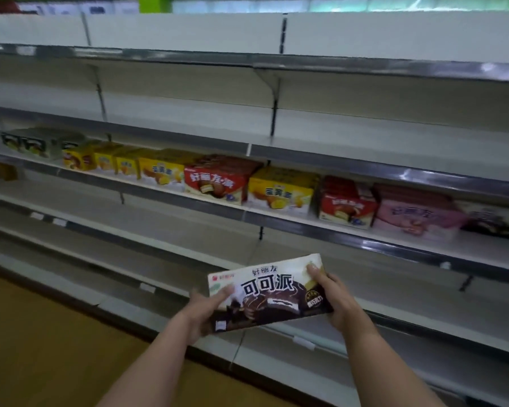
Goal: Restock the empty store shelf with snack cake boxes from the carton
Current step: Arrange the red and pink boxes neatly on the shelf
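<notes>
Nearest, the left hand (207,309) and right hand (334,299) clamp a cocoa pie box (269,292) between them — one hand at each end, thumbs over its printed face, the box tilted with its right end higher. Beyond it, farther back, the stocked shelf (321,227) carries a row of yellow, red and pink snack boxes (279,189).
</notes>
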Motion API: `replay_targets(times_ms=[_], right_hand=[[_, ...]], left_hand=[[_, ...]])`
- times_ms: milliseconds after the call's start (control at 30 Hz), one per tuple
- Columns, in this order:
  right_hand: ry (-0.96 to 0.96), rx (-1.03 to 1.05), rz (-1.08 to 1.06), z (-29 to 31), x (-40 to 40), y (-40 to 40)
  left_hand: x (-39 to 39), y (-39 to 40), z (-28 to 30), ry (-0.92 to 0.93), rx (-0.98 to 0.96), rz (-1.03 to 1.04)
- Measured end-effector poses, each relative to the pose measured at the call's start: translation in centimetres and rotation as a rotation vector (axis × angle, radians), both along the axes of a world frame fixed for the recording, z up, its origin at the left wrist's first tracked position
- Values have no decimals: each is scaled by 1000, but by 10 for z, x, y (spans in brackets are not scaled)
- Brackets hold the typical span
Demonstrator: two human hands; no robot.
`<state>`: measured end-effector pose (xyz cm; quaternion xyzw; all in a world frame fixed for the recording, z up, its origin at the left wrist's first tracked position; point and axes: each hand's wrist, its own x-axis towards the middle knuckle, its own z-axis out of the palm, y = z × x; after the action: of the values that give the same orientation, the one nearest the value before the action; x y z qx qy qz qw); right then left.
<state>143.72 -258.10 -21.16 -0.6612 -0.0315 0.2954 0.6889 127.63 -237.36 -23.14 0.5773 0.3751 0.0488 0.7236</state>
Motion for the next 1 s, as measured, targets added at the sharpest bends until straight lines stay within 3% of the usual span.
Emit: replay_targets(times_ms=[100, 233, 467, 733, 1000], right_hand=[[2, 61, -136, 1, 25, -46], [-83, -4, -252, 4, 53, -107], [-145, -130, -366, 0, 111, -215], [-189, -143, -548, 5, 161, -331], [-237, -135, -715, 17, 214, -389]], left_hand=[[40, -36, -1, -40, -74, -156], [97, -93, 16, -114, 32, -167], [188, -188, 19, -99, 389, -274], [275, -304, 16, -101, 510, -402], [352, -367, 23, -157, 585, -428]])
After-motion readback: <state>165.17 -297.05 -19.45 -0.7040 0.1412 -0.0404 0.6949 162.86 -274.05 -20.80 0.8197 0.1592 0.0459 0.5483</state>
